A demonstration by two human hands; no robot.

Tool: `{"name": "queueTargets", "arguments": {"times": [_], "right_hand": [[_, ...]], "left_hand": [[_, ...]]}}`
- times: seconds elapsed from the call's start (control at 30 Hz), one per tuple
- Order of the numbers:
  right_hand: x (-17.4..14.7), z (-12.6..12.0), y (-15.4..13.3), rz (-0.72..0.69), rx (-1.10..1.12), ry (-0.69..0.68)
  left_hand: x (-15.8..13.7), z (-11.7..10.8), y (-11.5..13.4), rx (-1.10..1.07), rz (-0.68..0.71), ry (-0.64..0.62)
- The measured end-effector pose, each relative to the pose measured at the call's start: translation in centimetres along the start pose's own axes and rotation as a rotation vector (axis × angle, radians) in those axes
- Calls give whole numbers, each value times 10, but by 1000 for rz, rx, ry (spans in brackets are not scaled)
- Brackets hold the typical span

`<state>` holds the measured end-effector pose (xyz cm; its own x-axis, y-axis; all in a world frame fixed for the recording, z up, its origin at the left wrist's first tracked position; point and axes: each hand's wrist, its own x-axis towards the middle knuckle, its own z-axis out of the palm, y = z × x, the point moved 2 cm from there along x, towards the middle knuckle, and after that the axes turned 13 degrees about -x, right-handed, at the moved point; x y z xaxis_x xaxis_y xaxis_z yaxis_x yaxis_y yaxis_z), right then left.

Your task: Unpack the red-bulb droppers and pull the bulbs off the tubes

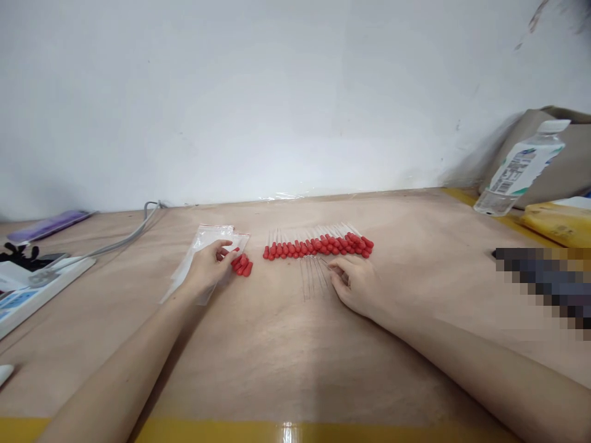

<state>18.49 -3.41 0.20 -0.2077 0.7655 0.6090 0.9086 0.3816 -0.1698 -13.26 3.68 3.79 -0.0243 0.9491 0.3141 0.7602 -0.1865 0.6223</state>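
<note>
Yellow tape (207, 431) edges the desk (258, 357) at my end. Loose thin stems (313, 280) lie just left of my right hand (357, 286), the nearer one, long axes running away from me; fingers curled in, thumb close to them, and I cannot tell if a stem is pinched. My left hand (210, 266) is half curled at a small pile of red bulbs (244, 264), thumb and fingers apart; red shows at a fingertip, grip unclear. Clear bags (184, 271) lie under that hand. Power strip (69, 271) well left. Just past the loose stems, a row of red bulbs (317, 245) runs crosswise, blocking straight forward. Beyond right, bottle (524, 169); behind all, wall (295, 98).
</note>
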Motion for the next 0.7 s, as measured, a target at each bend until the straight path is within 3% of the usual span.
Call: {"name": "queueTargets", "arguments": {"times": [0.13, 0.27, 0.4, 0.53, 0.7], "right_hand": [[-1, -6, -10, 10, 3, -44], [-2, -11, -15, 22, 23, -69], [-3, -11, -12, 35, 110, -48], [-3, -10, -7, 29, 173, -41], [-2, -10, -1, 38, 193, -12]], "left_hand": [[-1, 1, 3, 46, 45, 46], [-12, 5, 24, 168, 294, 209], [-24, 24, 53, 287, 492, 96], [-18, 37, 68, 306, 451, -21], [2, 44, 68, 182, 310, -169]]}}
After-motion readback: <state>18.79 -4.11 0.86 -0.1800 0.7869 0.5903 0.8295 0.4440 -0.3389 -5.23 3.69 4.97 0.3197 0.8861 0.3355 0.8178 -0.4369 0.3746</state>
